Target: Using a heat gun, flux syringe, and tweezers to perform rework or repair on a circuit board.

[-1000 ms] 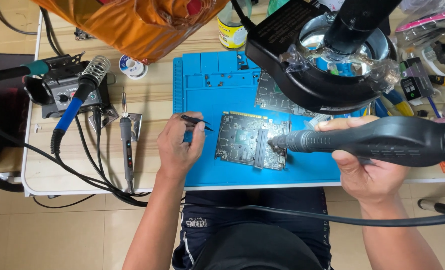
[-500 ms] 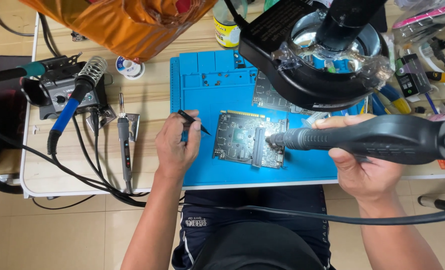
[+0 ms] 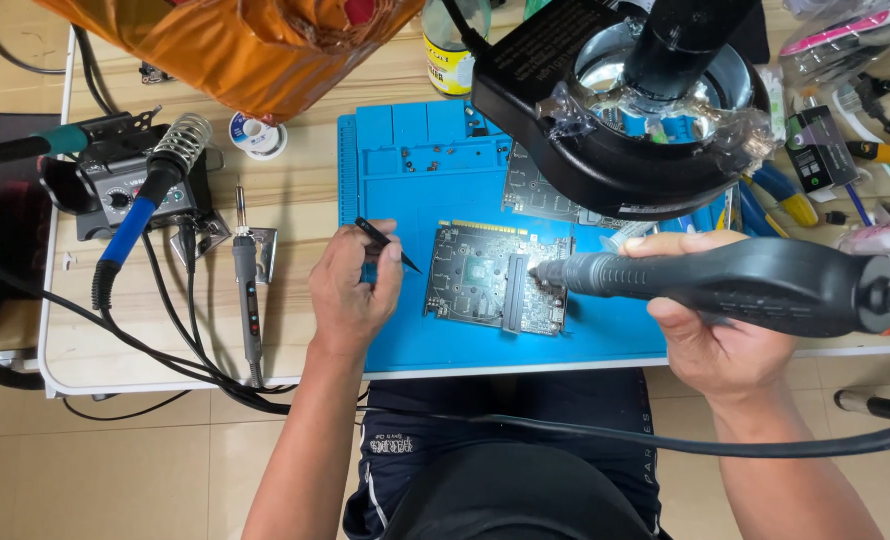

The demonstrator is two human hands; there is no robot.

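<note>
A grey-green circuit board (image 3: 477,280) lies on a blue work mat (image 3: 415,170). My right hand (image 3: 710,335) grips a thick black hot-air handle (image 3: 745,282) lying sideways, its metal nozzle over the board's right part, next to a long black slot. My left hand (image 3: 353,292) rests on the mat just left of the board and holds thin black tweezers (image 3: 385,243), their tip pointing at the board's left edge. A black cable runs from the handle across my lap.
A black microscope with a ring light (image 3: 630,120) hangs over the mat's far right. A soldering station (image 3: 115,190) with two irons and cables stands at the left. An orange bag (image 3: 235,45), a bottle (image 3: 450,50) and hand tools (image 3: 865,150) line the back and right.
The whole view has shifted slightly. My left hand has edged a little toward the board with the tweezers. The hot-air nozzle stays over the board's right part.
</note>
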